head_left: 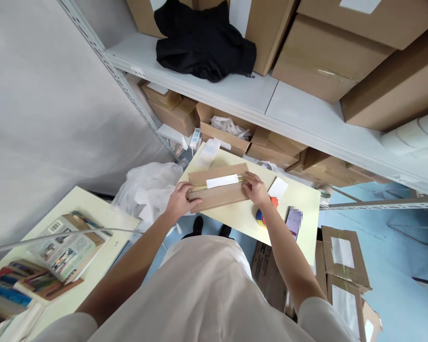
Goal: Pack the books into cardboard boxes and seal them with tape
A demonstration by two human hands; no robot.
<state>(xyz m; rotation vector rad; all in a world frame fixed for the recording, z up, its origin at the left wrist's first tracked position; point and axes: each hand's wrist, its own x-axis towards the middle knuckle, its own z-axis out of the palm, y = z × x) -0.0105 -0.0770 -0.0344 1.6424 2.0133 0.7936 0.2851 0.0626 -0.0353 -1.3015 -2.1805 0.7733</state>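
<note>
A flat brown cardboard box (221, 198) lies on the pale yellow table (240, 219). A strip of yellowish tape runs along its middle seam, and a white label (221, 181) sits over that strip. My left hand (182, 199) grips the box's left end, thumb on the near panel and fingers at the tape's end. At the opposite end my right hand (256, 187) holds the box with bent fingers by the seam. Just below my right wrist is a tape dispenser (273, 203) with orange parts, partly hidden by my forearm.
A phone (293, 221) and a white card (277, 188) lie right of the box. Behind the table, shelves hold cartons (328, 57) and black cloth (209, 45). Books (66, 247) cover the left table; white plastic bags (146, 185) sit between tables. Boxes (342, 254) stack at right.
</note>
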